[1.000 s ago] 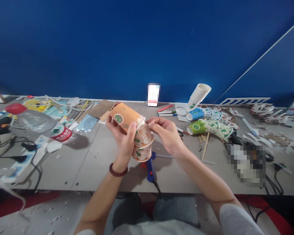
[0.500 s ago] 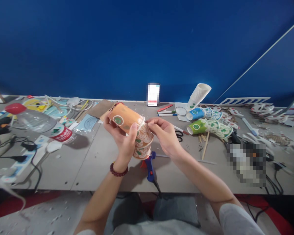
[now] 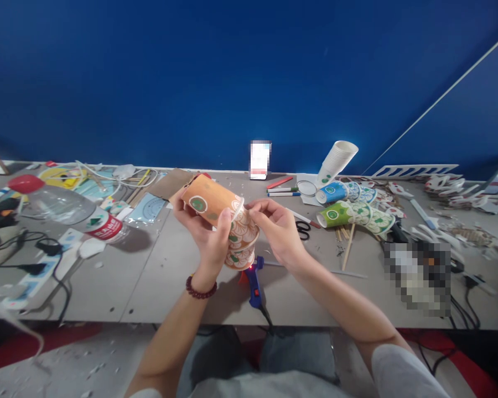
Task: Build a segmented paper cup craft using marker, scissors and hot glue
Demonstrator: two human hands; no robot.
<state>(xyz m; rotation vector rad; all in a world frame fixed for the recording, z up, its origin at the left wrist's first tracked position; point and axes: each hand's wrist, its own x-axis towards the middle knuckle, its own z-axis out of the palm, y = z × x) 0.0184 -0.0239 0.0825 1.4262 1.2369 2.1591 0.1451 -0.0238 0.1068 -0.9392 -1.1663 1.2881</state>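
Observation:
My left hand [image 3: 209,232] is wrapped round an orange paper cup [image 3: 211,200], which is tilted on its side with its rim to the right. Below that rim, more orange-patterned paper cups [image 3: 243,237] are joined on in a bent row. The fingers of my right hand [image 3: 276,224] are pinched together against the side of these cups, near the rim; what they hold, if anything, is hidden. Just under the cups lies a blue hot glue gun [image 3: 254,287] with a small red light lit.
Joined green paper cups [image 3: 352,214] and blue paper cups [image 3: 344,192] lie to the right, before a white cup stack [image 3: 338,160]. Markers [image 3: 283,193] and scissors [image 3: 302,230] lie behind my right hand. A plastic bottle [image 3: 66,207] and a power strip [image 3: 45,276] are at left.
The orange cups have shifted very slightly left and tilted a little in my left hand. My right hand keeps its pinch beside them; everything else stays put.

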